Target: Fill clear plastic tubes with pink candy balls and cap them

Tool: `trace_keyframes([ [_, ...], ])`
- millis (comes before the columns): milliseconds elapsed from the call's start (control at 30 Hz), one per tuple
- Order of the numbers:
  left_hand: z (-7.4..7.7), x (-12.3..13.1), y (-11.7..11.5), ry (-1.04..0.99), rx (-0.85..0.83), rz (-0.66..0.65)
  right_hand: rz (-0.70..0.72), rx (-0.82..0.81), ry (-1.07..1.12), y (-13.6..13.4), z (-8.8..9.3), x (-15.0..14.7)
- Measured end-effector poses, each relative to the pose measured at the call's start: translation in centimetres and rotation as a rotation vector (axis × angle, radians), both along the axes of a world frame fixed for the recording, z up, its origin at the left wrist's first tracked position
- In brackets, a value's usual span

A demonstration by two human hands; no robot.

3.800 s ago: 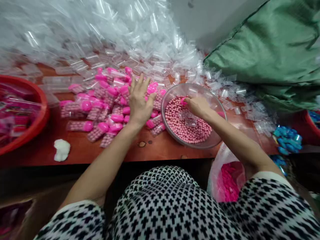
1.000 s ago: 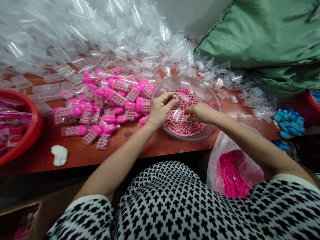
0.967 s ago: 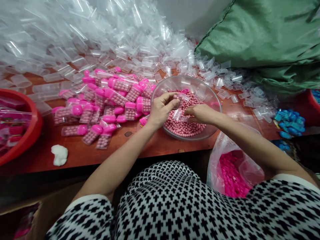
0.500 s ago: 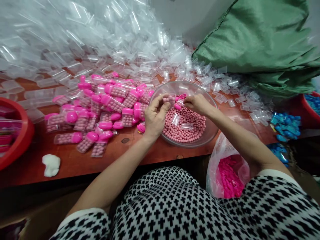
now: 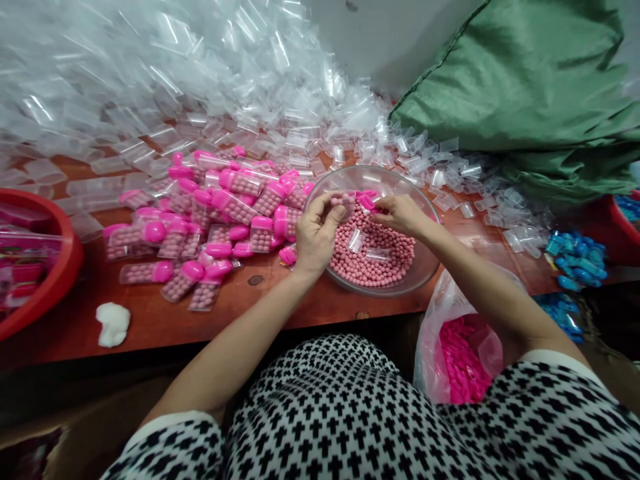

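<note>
Clear plastic forms the small container (image 5: 343, 200) gripped between the left hand's (image 5: 316, 239) thumb and fingers, pink beads inside it, above the left side of a see-through bowl (image 5: 426, 261). Right hand (image 5: 400, 215) fingertips pinch a bright pink piece (image 5: 367, 199) just beside that container, over the same bowl. Loose pink beads (image 5: 373, 272) cover the bowl's bottom, and two clear tubes (image 5: 356, 241) lie on them. Left of the bowl, capped containers (image 5: 175, 287) filled with beads lie heaped on the red table (image 5: 300, 308). A red basin (image 5: 73, 267) at far left holds pink packets; a translucent bag (image 5: 429, 340) below the table edge holds pink pieces (image 5: 463, 367).
</note>
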State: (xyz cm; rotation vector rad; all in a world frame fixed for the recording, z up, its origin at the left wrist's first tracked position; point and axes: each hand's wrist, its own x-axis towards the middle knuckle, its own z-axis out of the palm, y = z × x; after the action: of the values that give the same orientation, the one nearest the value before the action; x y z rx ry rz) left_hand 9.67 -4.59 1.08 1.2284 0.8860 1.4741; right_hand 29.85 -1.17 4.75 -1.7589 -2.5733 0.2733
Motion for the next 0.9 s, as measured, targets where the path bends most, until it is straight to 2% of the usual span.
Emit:
trace_keyframes([
  [100, 0.4, -0.1, 0.0, -0.020, -0.051, -0.116, 0.045, -0.024, 0.202, -2.0, 1.6, 0.6],
  [200, 1.0, -0.5, -0.1, -0.060, -0.112, -0.329, 0.028, -0.267, 0.509, -3.8, 2.5, 0.5],
  [267, 1.3, -0.7, -0.2, -0.100, -0.155, -0.447, 0.024, -0.448, 0.646, -4.6, 2.5, 0.1],
  [300, 1.4, -0.8, -0.2, -0.120, -0.173, -0.472, 0.022, -0.461, 0.673, -5.0, 2.3, -0.1],
  [333, 1.4, -0.8, -0.3, -0.142, -0.190, -0.472, 0.020, -0.400, 0.674, -5.3, 1.9, -0.4],
  [367, 1.5, -0.7, -0.3, -0.162, -0.206, -0.451, 0.021, -0.270, 0.654, -5.6, 1.5, -0.7],
  [467, 1.5, -0.4, -0.3, -0.208, -0.262, -0.394, 0.049, 0.237, 0.477, -6.4, 0.2, -1.5],
  [500, 1.6, -0.3, -0.3, -0.222, -0.284, -0.397, 0.068, 0.351, 0.398, -6.6, -0.1, -1.7],
  [567, 1.7, -0.2, -0.3, -0.245, -0.335, -0.427, 0.099, 0.457, 0.262, -6.7, -0.6, -2.1],
  [667, 1.7, -0.2, -0.2, -0.240, -0.385, -0.473, 0.109, 0.435, 0.189, -6.5, -0.8, -2.1],
  [733, 1.5, -0.3, -0.3, -0.190, -0.352, -0.471, 0.088, 0.372, 0.237, -6.4, -0.5, -1.6],
  [800, 1.1, -0.2, -0.3, -0.105, -0.269, -0.434, 0.035, 0.290, 0.382, -6.3, 0.2, -0.8],
  [900, 0.5, 0.1, -0.5, 0.089, -0.117, -0.354, -0.049, 0.141, 0.738, -6.3, 1.7, 0.1],
])
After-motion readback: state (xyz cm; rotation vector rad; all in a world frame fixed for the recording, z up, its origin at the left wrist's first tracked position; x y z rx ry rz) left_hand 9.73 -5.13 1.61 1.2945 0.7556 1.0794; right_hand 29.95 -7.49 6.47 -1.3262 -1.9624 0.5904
